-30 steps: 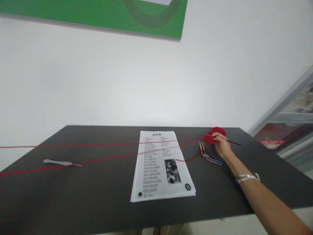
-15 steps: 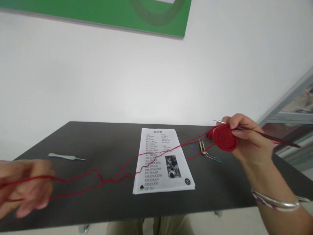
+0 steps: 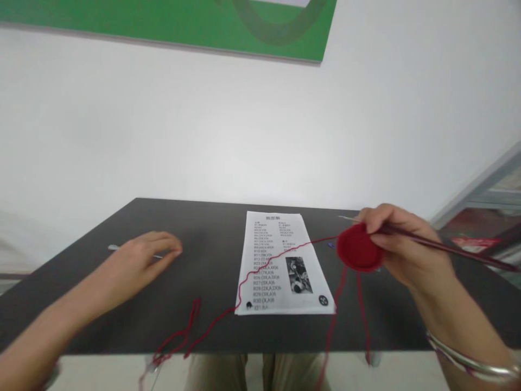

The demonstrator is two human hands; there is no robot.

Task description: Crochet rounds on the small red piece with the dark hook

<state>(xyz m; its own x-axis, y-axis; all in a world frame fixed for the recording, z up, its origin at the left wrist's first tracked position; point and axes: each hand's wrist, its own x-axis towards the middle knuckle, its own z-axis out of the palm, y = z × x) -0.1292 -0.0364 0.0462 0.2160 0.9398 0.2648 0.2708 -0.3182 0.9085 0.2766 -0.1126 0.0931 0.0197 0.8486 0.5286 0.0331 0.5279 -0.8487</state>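
The right hand [image 3: 411, 250] pinches a flat, round red crocheted disc [image 3: 358, 247] between thumb and fingers, along with a slim dark rod [image 3: 448, 250] whose long axis runs sideways, its metal tip poking out left past the disc. Red yarn [image 3: 285, 255] trails from the disc across a printed sheet [image 3: 277, 271], with rows like "R27 (5X,A)6", and over the edge of the dark table [image 3: 203, 271]. The left hand [image 3: 142, 260], fingers loosely together and holding nothing, sits over a grey-handled tool [image 3: 114, 247], mostly hidden.
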